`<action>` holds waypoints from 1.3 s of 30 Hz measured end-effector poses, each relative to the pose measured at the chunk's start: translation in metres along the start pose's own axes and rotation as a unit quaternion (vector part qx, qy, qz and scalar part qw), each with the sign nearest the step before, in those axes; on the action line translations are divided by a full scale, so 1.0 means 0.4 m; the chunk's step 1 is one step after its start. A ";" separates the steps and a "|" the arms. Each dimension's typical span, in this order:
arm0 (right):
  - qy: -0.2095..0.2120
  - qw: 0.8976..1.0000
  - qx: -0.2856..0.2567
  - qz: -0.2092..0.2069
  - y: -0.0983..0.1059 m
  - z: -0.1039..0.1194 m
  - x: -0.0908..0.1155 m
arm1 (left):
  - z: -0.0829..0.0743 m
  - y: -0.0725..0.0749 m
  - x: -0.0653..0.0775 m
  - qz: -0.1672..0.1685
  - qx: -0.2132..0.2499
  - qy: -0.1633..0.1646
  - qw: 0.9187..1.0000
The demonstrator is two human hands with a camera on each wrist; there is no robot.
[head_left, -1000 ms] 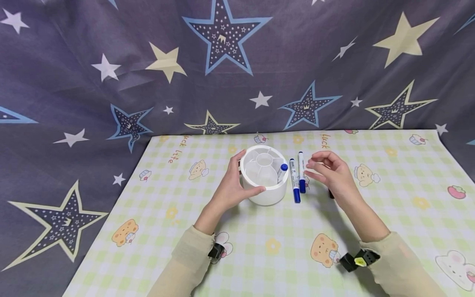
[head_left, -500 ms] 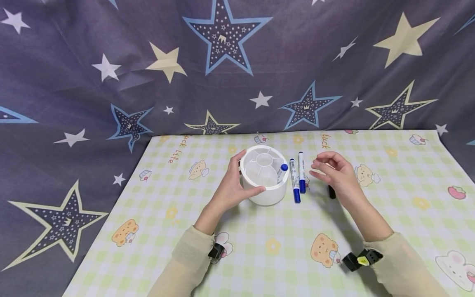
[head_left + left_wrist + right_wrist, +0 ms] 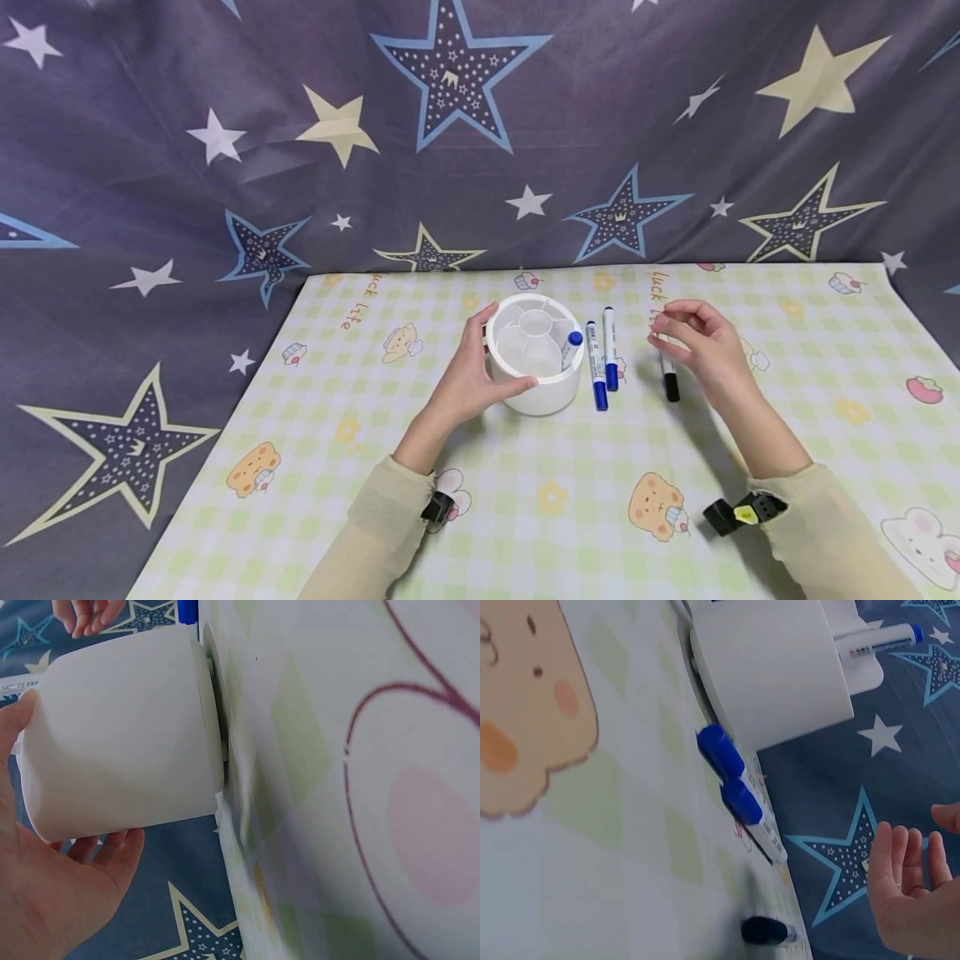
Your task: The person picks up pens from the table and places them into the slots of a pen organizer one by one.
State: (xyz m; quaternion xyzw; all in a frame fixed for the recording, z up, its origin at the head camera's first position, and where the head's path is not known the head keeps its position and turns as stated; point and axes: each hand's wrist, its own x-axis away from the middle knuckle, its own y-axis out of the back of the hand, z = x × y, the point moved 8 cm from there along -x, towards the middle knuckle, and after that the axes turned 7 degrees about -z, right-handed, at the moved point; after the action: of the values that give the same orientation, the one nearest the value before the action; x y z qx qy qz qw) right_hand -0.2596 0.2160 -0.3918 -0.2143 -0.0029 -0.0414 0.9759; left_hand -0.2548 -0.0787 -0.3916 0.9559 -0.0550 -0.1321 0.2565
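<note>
My left hand (image 3: 467,385) grips a round white pen holder (image 3: 542,398) with inner compartments, thumb on the near side and fingers round the left. Inside, a blue-capped whiteboard marker (image 3: 572,348) leans at the right, its cap above the rim. My right hand (image 3: 703,346), fingers loosely bent and holding nothing, hovers above a black-capped marker (image 3: 671,386), partly covering its white barrel in the head view. Between the holder and this hand lie two blue-capped markers, one nearer (image 3: 596,367) and one farther (image 3: 611,348), with their caps toward me.
A checked cartoon-print cloth (image 3: 480,533) covers the table. Behind it hangs a dark curtain (image 3: 285,75) with stars. Black wrist cameras sit at the left sleeve (image 3: 375,517) and the right sleeve (image 3: 832,525).
My right hand has moved right, away from the two blue-capped markers, to above the black-capped marker, which now shows more. The left hand and the pen holder have stayed put.
</note>
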 end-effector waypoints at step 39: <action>-0.083 0.994 0.063 -0.032 0.146 -0.060 -0.044 | 0.002 0.001 0.000 0.002 -0.006 -0.001 1.000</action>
State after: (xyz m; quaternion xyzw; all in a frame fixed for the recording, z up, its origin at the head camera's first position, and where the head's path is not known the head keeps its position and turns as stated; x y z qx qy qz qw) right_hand -0.2727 0.2602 -0.4383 -0.1545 -0.0939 -0.0546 0.9820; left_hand -0.2550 -0.0794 -0.3922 0.9541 -0.0567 -0.1332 0.2623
